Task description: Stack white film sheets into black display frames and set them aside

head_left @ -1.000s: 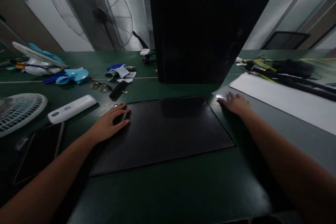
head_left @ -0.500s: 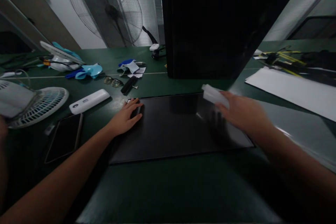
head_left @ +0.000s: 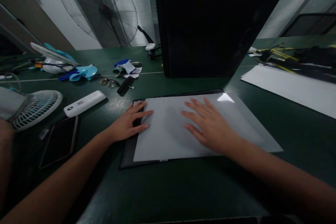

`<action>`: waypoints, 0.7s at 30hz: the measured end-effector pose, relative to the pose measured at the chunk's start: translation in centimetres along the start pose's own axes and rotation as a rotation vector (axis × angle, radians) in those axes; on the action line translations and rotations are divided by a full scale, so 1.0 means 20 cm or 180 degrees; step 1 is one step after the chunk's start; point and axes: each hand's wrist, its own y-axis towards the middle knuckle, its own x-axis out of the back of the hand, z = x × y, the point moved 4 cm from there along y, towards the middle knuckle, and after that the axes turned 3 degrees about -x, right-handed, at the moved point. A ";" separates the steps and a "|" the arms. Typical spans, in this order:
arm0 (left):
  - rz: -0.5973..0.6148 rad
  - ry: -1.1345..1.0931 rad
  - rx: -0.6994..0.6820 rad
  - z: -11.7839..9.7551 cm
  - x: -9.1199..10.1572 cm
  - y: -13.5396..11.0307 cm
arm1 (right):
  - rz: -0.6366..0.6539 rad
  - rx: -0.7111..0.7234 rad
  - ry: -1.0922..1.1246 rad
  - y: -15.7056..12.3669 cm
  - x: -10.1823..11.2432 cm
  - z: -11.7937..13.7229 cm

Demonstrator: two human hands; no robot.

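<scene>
A flat black panel [head_left: 127, 154] lies on the green table [head_left: 168, 189] in front of me. A grey-white sheet [head_left: 168, 136] covers most of it and overhangs its right side. My right hand [head_left: 210, 126] lies flat on the sheet, fingers spread and open. My left hand [head_left: 128, 120] rests open at the panel's left edge, its fingertips touching the sheet's left border.
A tall black box [head_left: 207, 24] stands behind the panel. To the left lie a white remote-like device [head_left: 84, 103], a dark tablet [head_left: 59, 141], a small desk fan [head_left: 35, 108], glasses [head_left: 109, 82] and blue gloves [head_left: 81, 72]. White sheets [head_left: 291, 89] and cables [head_left: 278, 57] lie at right.
My right hand picked the sheet up from the right side, carried it leftwards and laid it over the black panel. It now presses flat on it. My left hand stayed at the panel's left edge.
</scene>
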 end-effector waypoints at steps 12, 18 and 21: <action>-0.0266 0.0339 0.0550 0.06 0.05 -0.06 | 0.0478 -0.2898 -0.0743 -0.13 0.15 -1.05; -0.0167 0.0339 0.0677 0.06 0.03 -0.06 | 0.0531 -0.2743 -0.0605 -0.09 0.08 -0.95; -0.0087 0.0243 0.0654 0.09 0.02 -0.06 | 0.0474 -0.2737 -0.0552 -0.08 0.07 -0.94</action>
